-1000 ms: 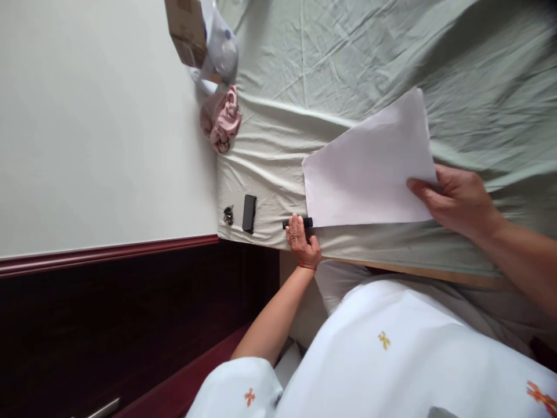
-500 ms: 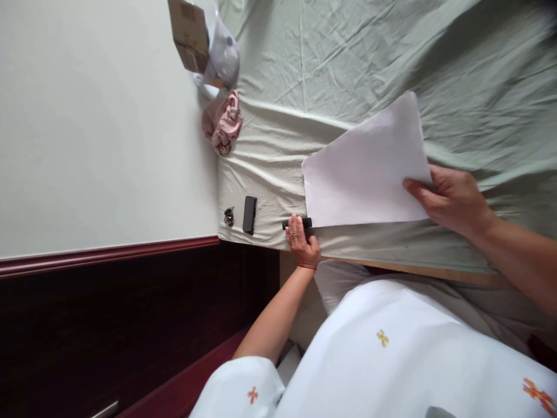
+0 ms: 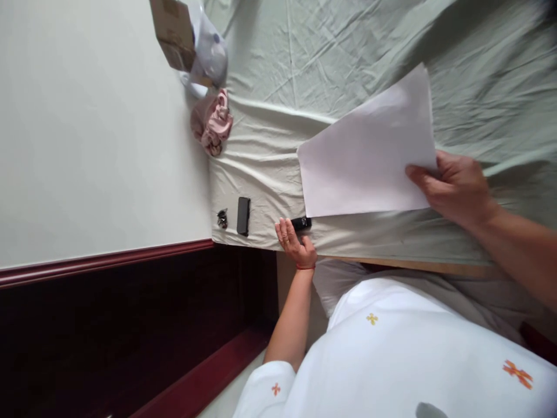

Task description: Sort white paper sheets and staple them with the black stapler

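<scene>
My right hand (image 3: 461, 188) grips a stack of white paper sheets (image 3: 369, 154) at its right edge, thumb on top. The stack's far edge is tilted up off the bed cover. A small black stapler (image 3: 301, 223) lies at the near left corner of the sheets; whether the corner sits inside its jaws, I cannot tell. My left hand (image 3: 296, 242) is right beside the stapler, fingers stretched out along its left end and thumb near its front side. Nothing is visibly held in that hand.
A black phone (image 3: 243, 216) and a bunch of keys (image 3: 222, 218) lie to the left on the pale green sheet (image 3: 270, 174). Farther back are a pink cloth (image 3: 213, 123), a plastic bag (image 3: 212, 55) and a cardboard box (image 3: 174, 35) against the wall.
My left hand has shifted from on top of the stapler to its left end, uncovering more of it. The far edge of the sheets has risen slightly, still in my right hand.
</scene>
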`<action>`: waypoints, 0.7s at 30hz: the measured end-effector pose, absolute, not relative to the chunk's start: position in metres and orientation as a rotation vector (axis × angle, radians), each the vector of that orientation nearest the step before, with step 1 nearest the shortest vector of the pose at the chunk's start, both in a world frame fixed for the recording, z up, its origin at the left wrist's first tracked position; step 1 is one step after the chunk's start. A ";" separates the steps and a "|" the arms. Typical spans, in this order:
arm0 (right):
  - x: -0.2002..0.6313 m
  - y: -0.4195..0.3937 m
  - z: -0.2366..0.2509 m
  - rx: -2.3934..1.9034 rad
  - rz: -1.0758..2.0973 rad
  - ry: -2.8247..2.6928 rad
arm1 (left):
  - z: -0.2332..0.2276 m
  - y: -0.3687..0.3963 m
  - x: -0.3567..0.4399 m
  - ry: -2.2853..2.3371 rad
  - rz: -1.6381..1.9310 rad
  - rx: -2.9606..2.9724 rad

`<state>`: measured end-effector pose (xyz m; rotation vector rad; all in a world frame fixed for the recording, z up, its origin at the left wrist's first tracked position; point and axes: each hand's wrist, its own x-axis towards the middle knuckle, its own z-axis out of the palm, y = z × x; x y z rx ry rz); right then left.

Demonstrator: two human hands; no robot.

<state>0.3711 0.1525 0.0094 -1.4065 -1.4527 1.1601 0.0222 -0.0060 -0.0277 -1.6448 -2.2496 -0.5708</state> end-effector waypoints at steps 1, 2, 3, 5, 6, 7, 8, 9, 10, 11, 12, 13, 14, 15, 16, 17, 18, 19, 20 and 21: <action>0.371 0.153 0.009 -1.403 1.163 -1.440 | -0.028 -0.006 0.023 -2.238 -0.573 -1.622; 0.371 0.154 0.009 -1.402 1.165 -1.436 | -0.027 -0.006 0.024 -2.227 -0.576 -1.604; 0.371 0.154 0.009 -1.407 1.163 -1.440 | -0.027 -0.006 0.025 -2.217 -0.581 -1.588; 0.371 0.154 0.010 -1.420 1.149 -1.458 | -0.026 -0.006 0.027 -2.199 -0.596 -1.559; 0.371 0.154 0.011 -1.425 1.143 -1.464 | -0.025 -0.006 0.027 -2.191 -0.606 -1.546; 0.370 0.154 0.011 -1.430 1.144 -1.468 | -0.025 -0.006 0.027 -2.182 -0.617 -1.534; 0.370 0.154 0.012 -1.432 1.148 -1.470 | -0.025 -0.005 0.028 -2.175 -0.628 -1.525; 0.370 0.153 0.012 -1.431 1.148 -1.473 | -0.025 -0.005 0.028 -2.169 -0.641 -1.520; 0.370 0.153 0.012 -1.429 1.146 -1.475 | -0.025 -0.005 0.028 -2.161 -0.657 -1.520; 0.370 0.153 0.012 -1.427 1.143 -1.478 | -0.026 -0.005 0.027 -2.156 -0.675 -1.524; 0.370 0.154 0.011 -1.426 1.141 -1.480 | -0.026 -0.005 0.027 -2.158 -0.692 -1.525; 0.370 0.154 0.010 -1.424 1.142 -1.477 | -0.027 -0.006 0.026 -2.170 -0.705 -1.520; 0.370 0.154 0.008 -1.421 1.148 -1.472 | -0.028 -0.006 0.026 -2.195 -0.712 -1.503; 0.371 0.154 0.007 -1.415 1.159 -1.468 | -0.028 -0.007 0.026 -2.233 -0.711 -1.475; 0.371 0.154 0.006 -1.402 1.171 -1.464 | -0.029 -0.007 0.025 -2.278 -0.704 -1.438; 0.371 0.155 0.005 -1.385 1.183 -1.461 | -0.029 -0.008 0.025 -2.323 -0.693 -1.396; 0.371 0.155 0.005 -1.371 1.190 -1.456 | -0.030 -0.009 0.025 -2.358 -0.681 -1.358; 0.371 0.155 0.005 -1.360 1.197 -1.456 | -0.030 -0.009 0.025 -2.380 -0.669 -1.333; 0.371 0.155 0.005 -1.358 1.196 -1.456 | -0.030 -0.010 0.025 -2.390 -0.654 -1.333; 0.371 0.155 0.005 -1.361 1.190 -1.457 | -0.030 -0.010 0.025 -2.390 -0.635 -1.361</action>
